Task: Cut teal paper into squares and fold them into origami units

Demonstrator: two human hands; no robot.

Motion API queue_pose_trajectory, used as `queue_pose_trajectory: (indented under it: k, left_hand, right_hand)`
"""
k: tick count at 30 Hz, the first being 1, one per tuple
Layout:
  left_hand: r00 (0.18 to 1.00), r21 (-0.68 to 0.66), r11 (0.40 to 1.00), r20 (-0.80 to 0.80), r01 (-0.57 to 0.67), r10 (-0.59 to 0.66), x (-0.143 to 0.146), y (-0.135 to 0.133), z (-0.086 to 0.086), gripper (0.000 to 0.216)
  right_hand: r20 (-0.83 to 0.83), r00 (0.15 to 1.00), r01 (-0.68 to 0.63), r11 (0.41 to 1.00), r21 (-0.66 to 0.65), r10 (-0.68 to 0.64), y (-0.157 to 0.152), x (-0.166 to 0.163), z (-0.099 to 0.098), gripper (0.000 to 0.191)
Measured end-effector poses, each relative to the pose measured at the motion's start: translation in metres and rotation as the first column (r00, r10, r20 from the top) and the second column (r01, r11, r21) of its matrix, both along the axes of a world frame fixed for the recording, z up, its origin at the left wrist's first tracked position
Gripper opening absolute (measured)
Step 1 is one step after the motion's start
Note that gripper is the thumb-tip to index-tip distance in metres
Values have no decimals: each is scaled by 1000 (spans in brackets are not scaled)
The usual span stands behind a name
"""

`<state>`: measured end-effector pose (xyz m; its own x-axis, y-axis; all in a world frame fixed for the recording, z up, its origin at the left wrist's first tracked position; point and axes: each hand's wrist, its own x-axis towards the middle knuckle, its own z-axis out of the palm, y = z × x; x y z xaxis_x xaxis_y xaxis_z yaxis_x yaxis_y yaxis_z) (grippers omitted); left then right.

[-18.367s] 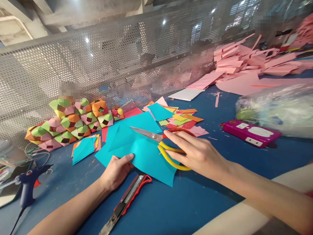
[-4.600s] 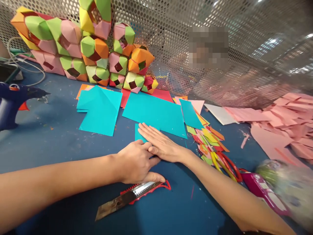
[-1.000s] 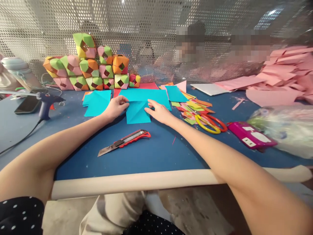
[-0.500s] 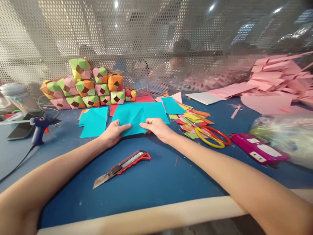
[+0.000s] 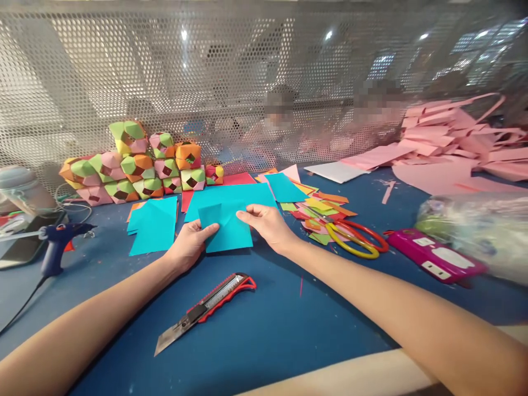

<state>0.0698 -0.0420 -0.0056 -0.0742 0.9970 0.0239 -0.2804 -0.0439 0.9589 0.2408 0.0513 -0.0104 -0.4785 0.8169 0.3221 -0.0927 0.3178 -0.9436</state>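
Note:
A small turquoise sheet of paper (image 5: 231, 235) is held up over the table, with creases showing in it. My left hand (image 5: 190, 243) pinches its left side, thumb on top. At its upper right, my right hand (image 5: 270, 226) has thumb and bent fingers pressed together on the edge. Behind it lies a larger turquoise sheet (image 5: 235, 193). A pile of cut turquoise sheets (image 5: 153, 226) rests left of my left hand. Nearer to me, a red and black utility knife (image 5: 206, 308) lies with its blade out.
Folded paper balls (image 5: 136, 168) are stacked along the perforated metal screen (image 5: 231, 66). At left are a glue gun (image 5: 58, 245) and a phone (image 5: 20, 247). Scissors (image 5: 358, 239), coloured paper scraps (image 5: 322, 212), a magenta power strip (image 5: 437, 256) and pink paper strips (image 5: 449, 137) occupy the right.
The held paper has turned and now shows a raised flap on its left. My right hand has shifted from its lower right edge to its upper right. The view has tilted up slightly and swung right.

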Motion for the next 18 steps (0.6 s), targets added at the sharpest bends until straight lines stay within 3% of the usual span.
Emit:
queue_pose_trajectory:
  k: [4,8,12,15,18]
  left_hand:
    - [1000,0,1000,14,-27,27,5,-1,2,35]
    - [981,22,982,64,-185,183,5,1,4,37]
    - [976,31,976,34,-217,216,7,-1,6,33]
    - [967,94,973,-121,-212,222,12,-8,10,30]
    - [883,210,948,-360,-239,302,18,-15,18,25]
  right_hand:
    - [-18,999,40,999,16,-39,-2,0,2,53]
    - [-5,1000,7,1000,8,-7,-4,0,3,55]
    - [-25,999,-34,998,-46,33,-11,-1,8,40]
    - [-48,999,-27,994,-110,22,-20,-2,13,36]
    - [-55,998,-31,992,-119,24,-28,-1,18,30]
